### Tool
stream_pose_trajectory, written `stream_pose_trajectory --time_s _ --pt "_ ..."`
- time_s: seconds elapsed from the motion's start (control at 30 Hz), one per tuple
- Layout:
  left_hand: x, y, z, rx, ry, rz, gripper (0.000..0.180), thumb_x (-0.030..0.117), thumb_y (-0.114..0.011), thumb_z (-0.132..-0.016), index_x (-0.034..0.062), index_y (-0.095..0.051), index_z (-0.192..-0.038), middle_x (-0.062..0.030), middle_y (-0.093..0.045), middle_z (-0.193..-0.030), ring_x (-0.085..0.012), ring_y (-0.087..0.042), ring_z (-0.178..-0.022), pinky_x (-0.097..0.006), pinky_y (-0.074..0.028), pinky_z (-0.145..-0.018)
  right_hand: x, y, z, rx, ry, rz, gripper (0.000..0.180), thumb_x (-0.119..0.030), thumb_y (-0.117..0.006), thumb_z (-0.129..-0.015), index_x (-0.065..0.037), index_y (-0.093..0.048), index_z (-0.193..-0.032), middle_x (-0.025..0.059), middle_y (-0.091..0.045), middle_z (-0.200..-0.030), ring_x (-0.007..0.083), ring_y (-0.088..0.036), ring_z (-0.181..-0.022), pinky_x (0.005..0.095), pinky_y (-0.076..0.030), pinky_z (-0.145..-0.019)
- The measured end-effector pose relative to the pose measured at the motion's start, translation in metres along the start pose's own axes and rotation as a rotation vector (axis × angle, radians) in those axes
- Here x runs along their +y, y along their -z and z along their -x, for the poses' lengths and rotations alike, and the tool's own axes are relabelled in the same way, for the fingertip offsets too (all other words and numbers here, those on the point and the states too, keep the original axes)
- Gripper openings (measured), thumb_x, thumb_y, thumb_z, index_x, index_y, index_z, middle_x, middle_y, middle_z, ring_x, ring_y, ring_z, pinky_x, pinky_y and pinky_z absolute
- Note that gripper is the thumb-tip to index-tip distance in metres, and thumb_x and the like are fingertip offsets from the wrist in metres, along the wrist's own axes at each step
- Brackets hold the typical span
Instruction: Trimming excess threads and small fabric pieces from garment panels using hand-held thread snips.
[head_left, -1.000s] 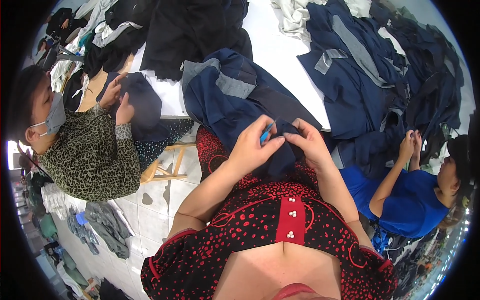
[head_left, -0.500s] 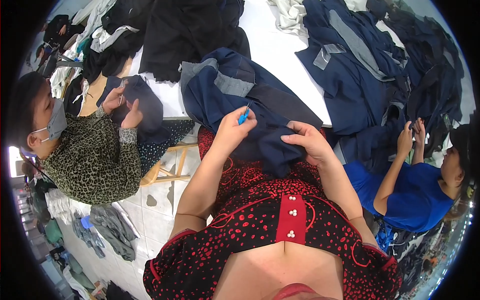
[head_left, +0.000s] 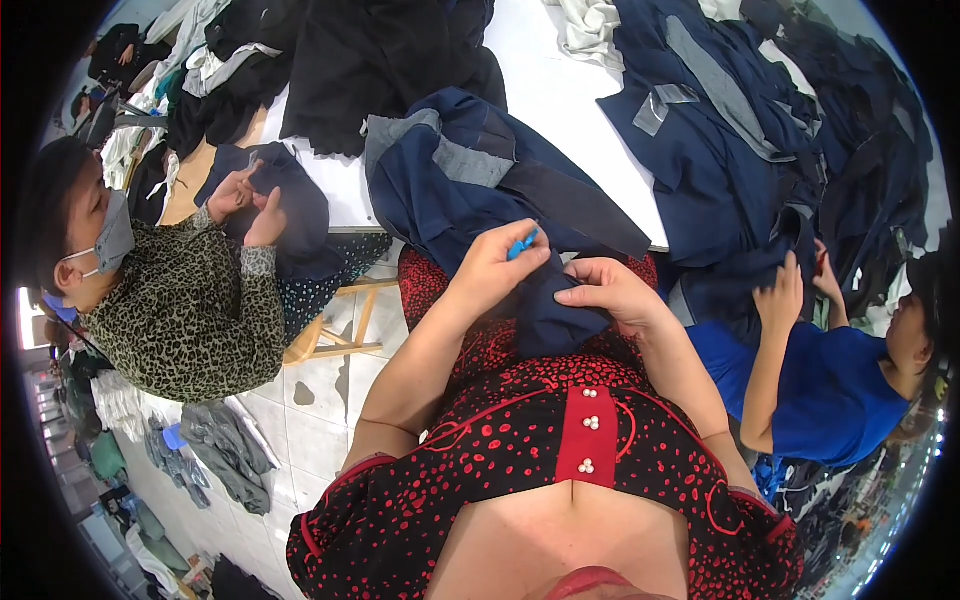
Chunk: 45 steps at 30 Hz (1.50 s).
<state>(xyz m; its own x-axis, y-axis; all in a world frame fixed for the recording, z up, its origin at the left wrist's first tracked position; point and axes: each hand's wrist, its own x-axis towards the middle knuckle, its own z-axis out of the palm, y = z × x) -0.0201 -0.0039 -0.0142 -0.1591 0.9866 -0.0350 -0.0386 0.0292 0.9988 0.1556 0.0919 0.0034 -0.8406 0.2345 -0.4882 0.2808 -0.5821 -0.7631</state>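
My left hand [head_left: 500, 262] is closed around a small blue-handled tool [head_left: 522, 243]; its exact kind I cannot make out. That hand is at the upper left edge of the bunched cloth. My right hand [head_left: 608, 288] pinches a fold of the navy garment [head_left: 552, 312], thumb on top. The garment hangs over my lap and runs up onto the white table [head_left: 330, 190], where its pale grey lining and a darker panel show. Both hands are close together, and the left fingertips are partly hidden by the hand itself.
Black garments [head_left: 390, 70] lie at the back of the table, more navy garments [head_left: 690, 150] at the right. A masked person [head_left: 180, 310] sits at the left handling dark cloth, beside a wooden stool [head_left: 335, 348]. A person in blue [head_left: 840, 390] works at the right.
My left hand has moved right and slightly down, bringing the blue tool closer to my right hand. My right hand still pinches the garment, shifted slightly. The cloth between them is more bunched.
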Motion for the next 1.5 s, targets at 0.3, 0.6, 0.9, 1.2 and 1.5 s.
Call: stream_pose_trajectory --time_s 0.3,0.6,0.9,1.2,1.5 --pt "0.012 0.001 0.007 -0.076 0.259 0.398 0.012 0.014 -0.059 -0.087 0.0044 -0.053 -0.083 -0.0007 -0.047 -0.067 -0.0047 -0.041 -0.051 -0.019 -0.028 -0.043 -0.002 -0.004 0.001 -0.021 0.164 0.212 0.017 -0.008 -0.066 -0.080 -0.001 -0.057 -0.093 -0.0008 -0.059 -0.084 0.0042 -0.053 -0.077 0.0196 -0.043 -0.070" --pt "0.032 0.008 0.010 -0.184 0.304 0.296 0.014 0.016 -0.059 -0.087 0.0047 -0.053 -0.083 0.0015 -0.046 -0.062 -0.0043 -0.041 -0.050 -0.019 -0.028 -0.041 -0.006 -0.011 0.009 -0.154 0.225 0.520 0.026 -0.007 -0.065 -0.080 -0.002 -0.056 -0.104 0.0019 -0.059 -0.086 0.0065 -0.053 -0.079 0.0209 -0.042 -0.072" --pt "0.042 0.005 0.013 -0.157 0.229 0.177 0.013 0.016 -0.059 -0.086 0.0039 -0.054 -0.082 0.0023 -0.048 -0.059 -0.0050 -0.045 -0.050 -0.021 -0.032 -0.045 -0.004 -0.019 0.013 -0.050 0.278 0.399 0.017 -0.015 -0.062 -0.087 0.002 -0.063 -0.091 0.0014 -0.061 -0.080 0.0057 -0.054 -0.078 0.0223 -0.044 -0.070" --pt "0.055 0.002 0.024 0.088 -0.056 -0.307 0.025 0.018 -0.060 -0.083 0.0019 -0.052 -0.101 -0.0053 -0.055 -0.085 -0.0094 -0.049 -0.076 -0.024 -0.041 -0.068 0.007 -0.032 0.006 -0.034 0.165 0.128 0.026 -0.020 -0.052 -0.093 0.003 -0.065 -0.093 0.0042 -0.065 -0.089 0.0085 -0.057 -0.087 0.0214 -0.044 -0.080" --pt "0.078 0.038 0.053 -0.296 -0.006 -0.618 0.034 0.022 -0.065 -0.076 0.0048 -0.052 -0.102 -0.0176 -0.060 -0.080 -0.0356 -0.060 -0.075 -0.039 -0.046 -0.066 0.015 -0.032 0.000 -0.047 0.115 0.046 0.034 -0.032 -0.047 -0.095 -0.003 -0.064 -0.092 -0.0069 -0.040 -0.065 0.0025 -0.031 -0.059 0.0180 -0.024 -0.052"
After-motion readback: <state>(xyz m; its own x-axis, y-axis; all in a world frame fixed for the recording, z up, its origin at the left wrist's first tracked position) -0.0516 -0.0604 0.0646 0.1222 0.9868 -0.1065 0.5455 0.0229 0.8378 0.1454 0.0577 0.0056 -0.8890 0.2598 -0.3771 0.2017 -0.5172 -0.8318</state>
